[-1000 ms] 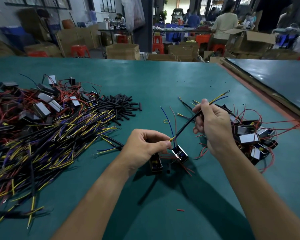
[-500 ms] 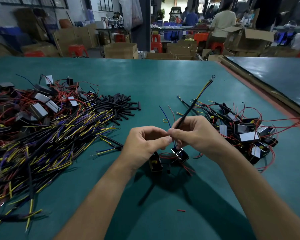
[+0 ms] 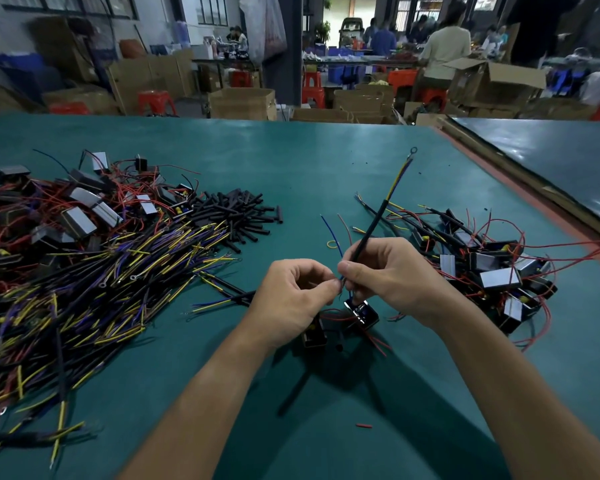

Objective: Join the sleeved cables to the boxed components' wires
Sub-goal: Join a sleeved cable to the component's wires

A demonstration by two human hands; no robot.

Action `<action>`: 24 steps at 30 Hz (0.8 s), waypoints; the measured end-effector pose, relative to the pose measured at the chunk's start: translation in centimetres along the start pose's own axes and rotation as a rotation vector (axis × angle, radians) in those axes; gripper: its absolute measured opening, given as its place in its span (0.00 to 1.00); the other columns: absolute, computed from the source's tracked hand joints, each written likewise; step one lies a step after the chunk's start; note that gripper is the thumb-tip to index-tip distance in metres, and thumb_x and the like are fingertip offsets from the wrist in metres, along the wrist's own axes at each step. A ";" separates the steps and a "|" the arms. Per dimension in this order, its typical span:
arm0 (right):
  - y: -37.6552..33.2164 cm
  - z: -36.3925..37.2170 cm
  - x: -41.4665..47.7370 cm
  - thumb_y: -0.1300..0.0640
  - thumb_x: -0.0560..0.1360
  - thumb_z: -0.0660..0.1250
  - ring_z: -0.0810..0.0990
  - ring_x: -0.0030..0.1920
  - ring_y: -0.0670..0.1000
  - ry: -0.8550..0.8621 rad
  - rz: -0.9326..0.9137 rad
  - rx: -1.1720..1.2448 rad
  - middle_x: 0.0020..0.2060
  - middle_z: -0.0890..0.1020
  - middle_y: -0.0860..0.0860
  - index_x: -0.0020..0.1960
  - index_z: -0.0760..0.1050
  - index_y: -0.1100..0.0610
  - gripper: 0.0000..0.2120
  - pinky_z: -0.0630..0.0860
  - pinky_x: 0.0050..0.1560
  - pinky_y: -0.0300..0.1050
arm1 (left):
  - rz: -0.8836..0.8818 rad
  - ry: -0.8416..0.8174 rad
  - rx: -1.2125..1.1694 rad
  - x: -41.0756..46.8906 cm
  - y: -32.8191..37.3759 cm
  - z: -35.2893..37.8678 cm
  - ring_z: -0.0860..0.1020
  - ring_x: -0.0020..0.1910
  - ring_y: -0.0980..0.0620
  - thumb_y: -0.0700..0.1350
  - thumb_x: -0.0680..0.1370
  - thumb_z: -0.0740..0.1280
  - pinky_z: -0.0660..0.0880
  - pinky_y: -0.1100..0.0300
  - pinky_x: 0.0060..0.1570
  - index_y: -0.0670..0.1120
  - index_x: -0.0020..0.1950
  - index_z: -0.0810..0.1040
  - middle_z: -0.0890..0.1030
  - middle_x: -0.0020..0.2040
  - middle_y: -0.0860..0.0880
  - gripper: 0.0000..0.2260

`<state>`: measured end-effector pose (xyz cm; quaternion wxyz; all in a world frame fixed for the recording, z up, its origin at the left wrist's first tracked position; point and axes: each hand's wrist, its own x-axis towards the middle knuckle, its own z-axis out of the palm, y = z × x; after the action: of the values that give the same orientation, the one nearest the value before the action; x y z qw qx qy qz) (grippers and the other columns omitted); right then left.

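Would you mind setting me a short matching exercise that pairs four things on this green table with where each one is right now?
Things:
1. sleeved cable
2. short black tube pieces
3. red scrap
4. boxed component

Places:
A. alone on the table, nearest the person
B. just below where the left hand and right hand meet
C. gripped in the right hand, ring end pointing away
D. heaped beside the big cable pile on the left

Pairs: 1-C, 2-D, 3-A, 4-B.
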<state>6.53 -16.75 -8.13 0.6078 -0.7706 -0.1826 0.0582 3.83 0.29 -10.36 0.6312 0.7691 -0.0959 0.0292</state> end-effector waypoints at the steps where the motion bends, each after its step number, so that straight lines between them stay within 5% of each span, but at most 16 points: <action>1: 0.0 0.0 0.0 0.64 0.77 0.69 0.78 0.30 0.50 -0.001 -0.002 0.001 0.29 0.81 0.50 0.40 0.78 0.59 0.07 0.79 0.34 0.39 | -0.005 0.001 0.002 0.1 0.0 0.0 0.75 0.31 0.57 0.40 0.75 0.72 0.72 0.66 0.33 0.41 0.39 0.82 0.81 0.32 0.49 0.05; 10: -0.1 0.2 -0.2 0.64 0.77 0.69 0.80 0.33 0.51 -0.024 -0.009 0.000 0.32 0.84 0.51 0.44 0.79 0.60 0.03 0.79 0.36 0.40 | -0.024 -0.005 -0.047 -0.1 0.2 -0.2 0.77 0.35 0.52 0.36 0.75 0.71 0.75 0.58 0.42 0.42 0.38 0.81 0.81 0.33 0.47 0.06; 16: -0.3 0.0 -0.4 0.66 0.76 0.69 0.81 0.34 0.52 -0.054 0.018 -0.018 0.35 0.84 0.54 0.46 0.80 0.59 0.04 0.82 0.43 0.50 | -0.042 0.001 -0.050 -0.2 0.0 -0.2 0.75 0.33 0.53 0.39 0.75 0.71 0.71 0.59 0.38 0.42 0.38 0.82 0.82 0.32 0.47 0.06; 24: -0.3 0.2 -0.5 0.68 0.76 0.68 0.81 0.32 0.48 -0.119 0.050 0.041 0.33 0.84 0.52 0.42 0.81 0.59 0.07 0.78 0.36 0.38 | -0.156 -0.038 -0.129 -0.1 0.7 -0.4 0.78 0.30 0.56 0.37 0.75 0.67 0.74 0.68 0.34 0.41 0.37 0.82 0.81 0.30 0.50 0.08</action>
<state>5.94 -16.67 -7.92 0.6100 -0.7574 -0.1979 0.1228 3.58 0.56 -9.59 0.6777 0.7326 -0.0492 -0.0409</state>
